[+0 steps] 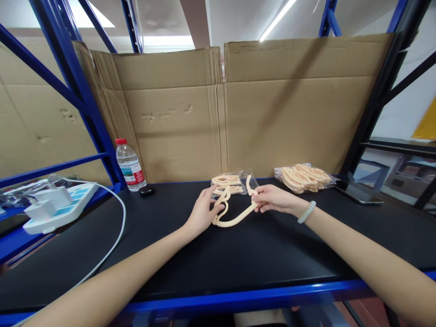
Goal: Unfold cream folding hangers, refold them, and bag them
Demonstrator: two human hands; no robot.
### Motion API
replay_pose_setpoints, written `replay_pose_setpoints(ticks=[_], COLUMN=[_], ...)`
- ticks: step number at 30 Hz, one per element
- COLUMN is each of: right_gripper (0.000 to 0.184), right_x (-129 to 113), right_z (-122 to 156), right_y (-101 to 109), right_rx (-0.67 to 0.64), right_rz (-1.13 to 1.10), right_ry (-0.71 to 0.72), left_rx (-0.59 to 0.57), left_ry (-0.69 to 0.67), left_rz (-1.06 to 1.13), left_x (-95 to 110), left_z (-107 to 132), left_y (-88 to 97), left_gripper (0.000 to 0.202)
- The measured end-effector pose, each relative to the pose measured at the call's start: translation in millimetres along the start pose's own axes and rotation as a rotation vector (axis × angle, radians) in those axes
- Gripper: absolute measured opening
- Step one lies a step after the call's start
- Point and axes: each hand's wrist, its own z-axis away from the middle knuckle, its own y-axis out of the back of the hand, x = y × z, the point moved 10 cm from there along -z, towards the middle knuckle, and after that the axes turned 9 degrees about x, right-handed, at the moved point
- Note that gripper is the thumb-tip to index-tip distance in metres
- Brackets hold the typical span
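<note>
Between my two hands is a cream-coloured curved strip piece (236,221), with a long bowed bar below and looped parts at its left end. My left hand (201,212) grips the looped left end between thumb and fingers. At the other side, my right hand (272,199) pinches the piece near a bend, where a short curved arm sticks up. Just behind the hands lies a clear bag of similar cream pieces (229,180), partly covered by my left fingers and the held piece. How the held parts join is too small to tell.
Another clear bag of cream pieces (304,177) lies at the back right, beside a dark flat tablet-like device (361,193). A water bottle (130,165) and a small black object (146,190) stand back left. A power strip (61,206) trails a white cable (119,231). Cardboard (177,131) walls the back.
</note>
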Motion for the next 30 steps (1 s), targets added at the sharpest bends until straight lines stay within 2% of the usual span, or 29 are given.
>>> replay_pose_setpoints(ticks=[2, 4, 6, 7, 9, 11, 13, 17, 21, 27, 30], right_gripper=[0.027, 0.032, 0.034, 0.035, 0.037, 0.038, 0.04, 0.04, 0.039, 0.032, 0.033], right_x=[-0.5, -0.6, -0.2, 0.0, 0.5, 1.9, 4.1, 6.0, 1.2, 1.5, -0.3], right_z=[4.0, 8.0, 12.6, 15.3, 20.9, 25.9, 29.3, 31.3, 32.2, 35.1, 36.8], right_y=[-9.2, -16.9, -23.7, -26.6, -31.1, -33.7, -35.1, -38.5, -43.4, -57.0, -60.0], right_rx=[-0.07, -0.118, -0.149, -0.157, -0.154, -0.132, -0.104, -0.088, -0.114, -0.215, -0.204], right_rz=[-0.075, -0.113, -0.14, -0.154, -0.18, -0.191, -0.194, -0.181, -0.119, 0.097, 0.208], right_ry=[-0.019, -0.024, -0.016, -0.008, 0.014, 0.029, 0.027, 0.017, 0.066, 0.158, 0.235], left_rx=[0.054, 0.096, 0.061, 0.012, -0.11, -0.227, -0.289, -0.285, -0.279, -0.355, -0.368], left_ry=[-0.155, -0.314, -0.407, -0.398, -0.333, -0.274, -0.24, -0.217, -0.253, -0.35, -0.37], left_rz=[-0.121, -0.193, -0.183, -0.154, -0.114, -0.119, -0.146, -0.187, -0.307, -0.395, -0.358], left_x=[20.1, 46.1, 67.1, 71.9, 73.5, 70.3, 65.9, 61.5, 66.1, 75.1, 73.6], left_z=[4.4, 13.3, 24.2, 28.5, 35.8, 42.7, 47.0, 48.8, 51.7, 57.9, 58.0], left_y=[4.2, 5.6, -0.9, -7.1, -22.5, -37.3, -45.3, -44.3, -41.4, -46.4, -48.8], left_gripper=[0.049, 0.032, 0.018, 0.016, 0.018, 0.012, 0.007, 0.004, 0.001, 0.018, 0.017])
